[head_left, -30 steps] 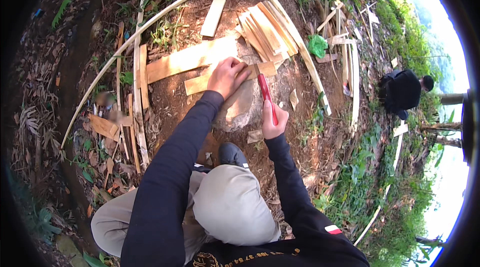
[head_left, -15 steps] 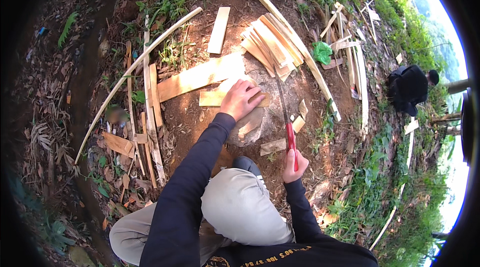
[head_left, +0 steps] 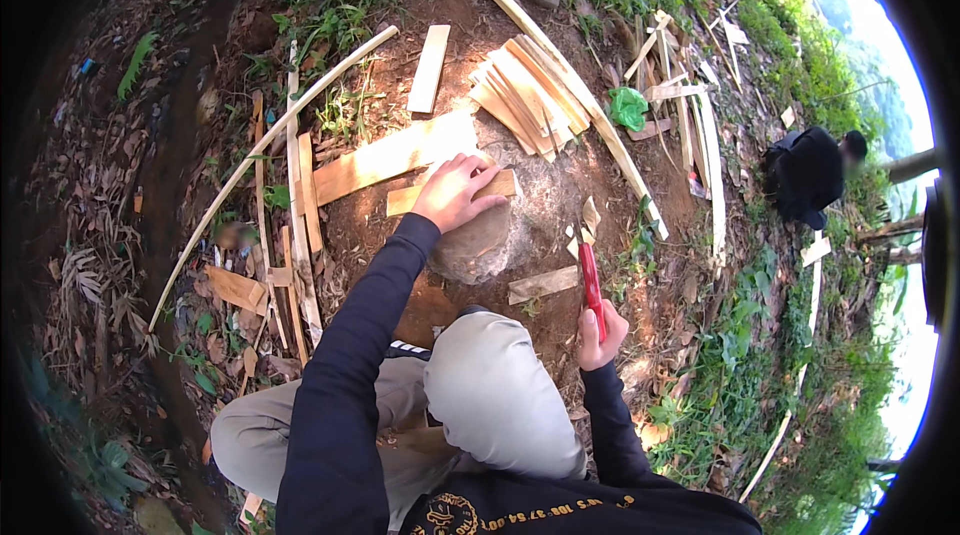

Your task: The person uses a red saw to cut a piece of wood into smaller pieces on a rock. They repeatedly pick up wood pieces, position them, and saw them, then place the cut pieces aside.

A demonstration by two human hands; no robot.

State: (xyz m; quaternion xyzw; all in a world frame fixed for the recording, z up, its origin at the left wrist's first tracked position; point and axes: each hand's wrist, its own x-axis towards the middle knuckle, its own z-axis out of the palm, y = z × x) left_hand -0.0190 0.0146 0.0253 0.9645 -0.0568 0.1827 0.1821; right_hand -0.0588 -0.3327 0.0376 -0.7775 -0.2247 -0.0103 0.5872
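My left hand (head_left: 458,197) presses on a short wooden board (head_left: 405,201), its fingers curled over the far edge. The board lies across a rounded grey block (head_left: 472,253); whether it is stone or stump I cannot tell. To the right, my right hand (head_left: 602,335) is wrapped round the red handle (head_left: 590,277) of a saw. The handle points away from me, off the board's right end; its blade is hard to make out. A wider pale board (head_left: 375,165) lies beyond my left hand.
A fanned stack of thin boards (head_left: 530,90) sits ahead, beside a long wooden strip (head_left: 600,125). One loose board (head_left: 429,70) lies farther off. Offcuts (head_left: 543,285) and a green plastic bag (head_left: 628,108) are on the ground. A person in black (head_left: 805,175) crouches at the right.
The saw in my right hand has come back toward me and right, away from the board. My left hand has shifted slightly left with the board, and my knee has moved.
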